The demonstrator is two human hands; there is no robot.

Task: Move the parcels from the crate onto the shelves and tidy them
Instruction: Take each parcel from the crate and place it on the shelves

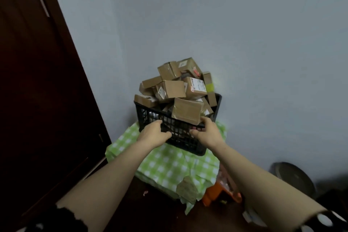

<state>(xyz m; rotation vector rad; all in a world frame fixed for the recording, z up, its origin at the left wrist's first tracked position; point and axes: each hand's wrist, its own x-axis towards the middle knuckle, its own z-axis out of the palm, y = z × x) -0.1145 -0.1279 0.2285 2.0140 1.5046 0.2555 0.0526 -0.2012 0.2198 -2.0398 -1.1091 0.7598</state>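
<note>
Parcels [175, 88] are heaped well above the rim of the crate [181, 138]. They are plain brown cardboard boxes, rectangular and sealed with glossy clear tape. Several carry white printed labels, and one has a yellow-green band. They lie at mixed angles, tilted against one another. The crate is rigid black plastic with an open lattice wall. It stands on a creased green-and-white checked cloth [169, 167], close to a flat, pale grey wall [235, 24].

My left hand [153, 133] grips the left part of the crate's near wall, thumb against the lattice, fingers curled toward the rim. My right hand [207, 132] grips the same wall further right. Its fingers hook over the rim just beside a flat taped box, and its thumb presses on the lattice.

Label text is too blurred to read. Parcels lower in the crate show only as dim shapes through the lattice. I cannot tell whether the crate base sits fully on the cloth. A dark brown wooden panel [37, 81] fills the left side. An orange item [212, 194] is partly covered by the cloth edge. A round dark object [293, 179] at lower right is too dim to identify.
</note>
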